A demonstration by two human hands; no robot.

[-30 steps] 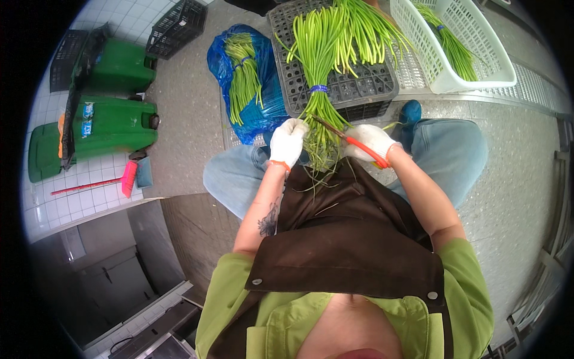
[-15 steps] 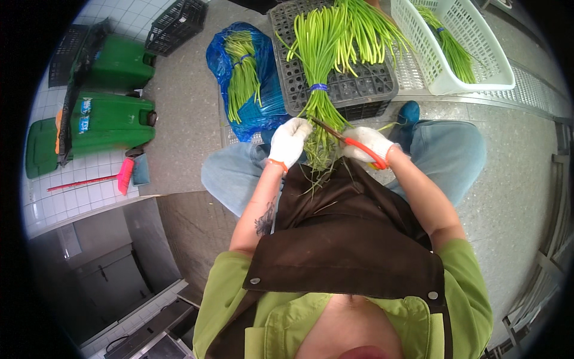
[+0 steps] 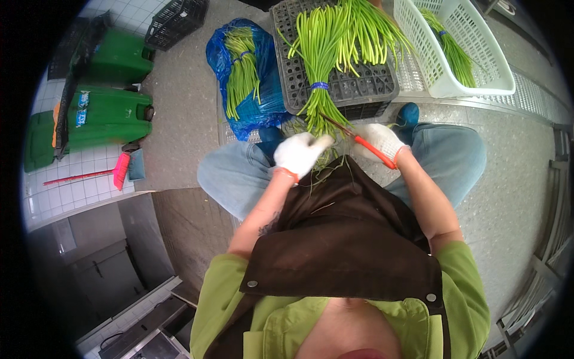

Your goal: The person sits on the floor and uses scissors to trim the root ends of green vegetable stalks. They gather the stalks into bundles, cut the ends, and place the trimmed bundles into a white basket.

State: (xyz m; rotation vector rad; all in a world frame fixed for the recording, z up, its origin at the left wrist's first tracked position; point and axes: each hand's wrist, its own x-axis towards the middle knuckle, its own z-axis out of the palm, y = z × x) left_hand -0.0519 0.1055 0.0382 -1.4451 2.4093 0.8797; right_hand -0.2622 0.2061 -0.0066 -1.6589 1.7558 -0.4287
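Observation:
A bunch of long green stalks [image 3: 314, 54], tied with a blue band, hangs over the front of an upturned black perforated crate [image 3: 290, 72], more stalks lying beside it. My white-gloved right hand [image 3: 376, 140] grips red-handled scissors [image 3: 368, 145], their dark blades across the bunch's lower end. My white-gloved left hand [image 3: 299, 155] is closed at the stringy trimmings [image 3: 329, 161] below the blades; what is inside its fingers is partly hidden. The loose strands hang over the brown apron [image 3: 335, 233] between my bent knees.
A blue plastic bag [image 3: 269, 96] with stalks lies left of the crate; a white basket [image 3: 499, 87] with a bunch stands right. Green wheeled bins [image 3: 110, 116], a pink broom [image 3: 121, 170], a dustpan [image 3: 136, 164] and a black crate [image 3: 176, 21] are at the left.
My left hand has moved down and rightward, below the tip of the bunch. My right hand and the scissors have shifted slightly to the right.

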